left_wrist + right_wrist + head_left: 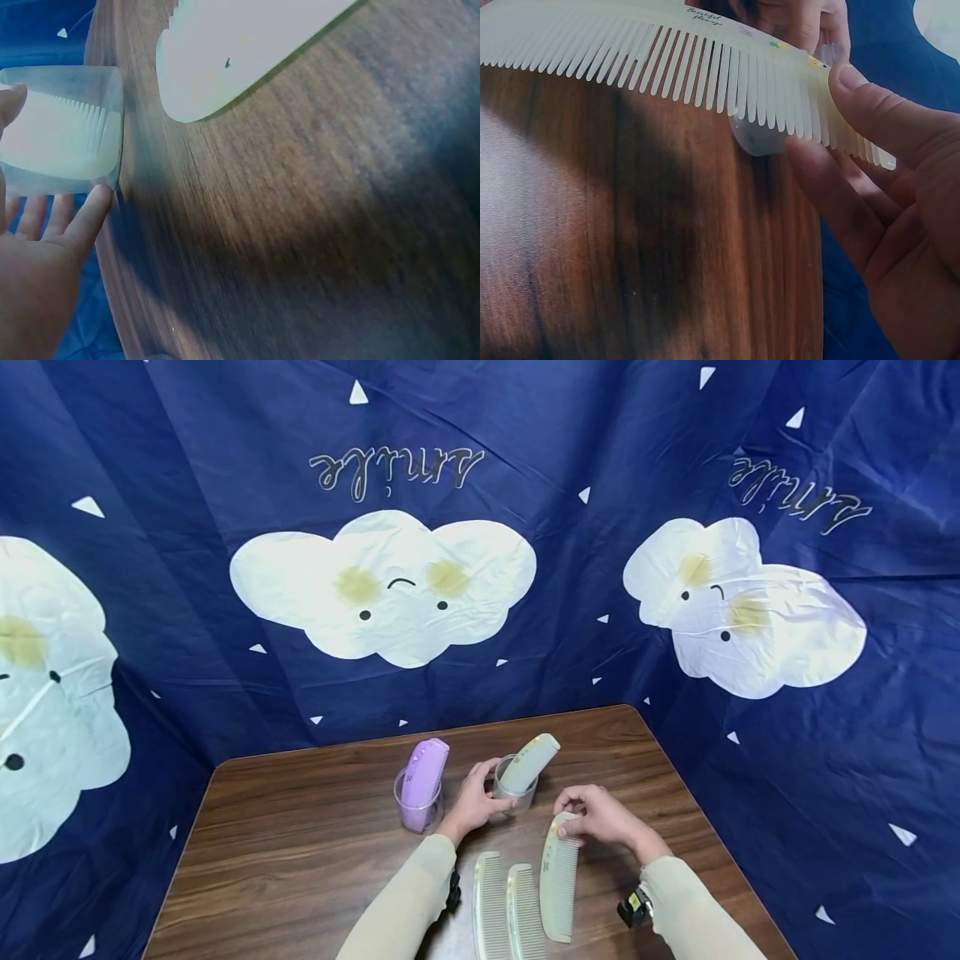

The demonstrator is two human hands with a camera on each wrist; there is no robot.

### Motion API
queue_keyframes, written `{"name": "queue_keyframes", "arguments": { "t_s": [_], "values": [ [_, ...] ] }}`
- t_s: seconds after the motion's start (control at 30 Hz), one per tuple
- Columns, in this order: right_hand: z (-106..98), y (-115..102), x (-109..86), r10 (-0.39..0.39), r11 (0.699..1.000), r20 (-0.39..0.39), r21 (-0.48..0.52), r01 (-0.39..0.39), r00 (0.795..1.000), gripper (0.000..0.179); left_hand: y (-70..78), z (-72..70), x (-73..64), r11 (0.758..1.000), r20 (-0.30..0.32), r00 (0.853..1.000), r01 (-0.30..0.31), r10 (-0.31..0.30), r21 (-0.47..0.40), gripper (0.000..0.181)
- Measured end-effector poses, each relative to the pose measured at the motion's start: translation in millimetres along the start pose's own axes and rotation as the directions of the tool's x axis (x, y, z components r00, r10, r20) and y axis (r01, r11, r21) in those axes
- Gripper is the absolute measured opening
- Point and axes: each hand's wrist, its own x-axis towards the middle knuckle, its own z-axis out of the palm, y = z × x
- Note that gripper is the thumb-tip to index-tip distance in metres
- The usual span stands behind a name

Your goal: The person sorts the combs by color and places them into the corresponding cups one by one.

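My left hand grips a clear plastic cup, thumb on the near side and fingers round the far side. A pale green comb leans out of that cup to the right. Through the cup wall, its teeth show in the left wrist view. My right hand pinches the end of another pale green comb between thumb and fingers. In the right wrist view, this comb has its teeth pointing down and small printed lettering and flowers along its spine.
Two more pale green combs, a left one and a right one, lie side by side at the near edge of the wooden table. Left of my left hand, a second clear cup holds a purple comb. Blue curtains surround the table.
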Motion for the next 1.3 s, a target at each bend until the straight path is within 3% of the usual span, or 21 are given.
{"name": "queue_keyframes", "arguments": {
  "t_s": [0.43, 0.9, 1.1, 1.3],
  "values": [
    [-10, -11, -2.4, -0.004, 0.999, -0.023, 0.050, 0.005, 1.000, 0.021, 2.2, 0.1, -0.9, 1.000, 0.011, 1.000, 0.002, -0.002, -0.018, 0.080],
    [-24, -31, -4.7, -0.039, 0.998, -0.105, 0.039, 0.043, 0.994, 0.018, -0.1, -0.7, -0.2, 0.999, 0.014, 1.000, -0.003, 0.004, -0.034, 0.081],
    [-28, -33, -3.9, -0.099, 0.995, -0.155, -0.021, 0.097, 0.983, 0.018, 0.9, -1.2, -0.4, 1.000, 0.013, 1.000, -0.003, 0.003, -0.016, 0.082],
    [-32, -36, -4.4, -0.111, 0.993, -0.178, -0.067, 0.100, 0.978, 0.018, 3.3, -1.4, -0.8, 1.000, 0.011, 1.000, -0.001, 0.001, -0.014, 0.082]
  ]
}}
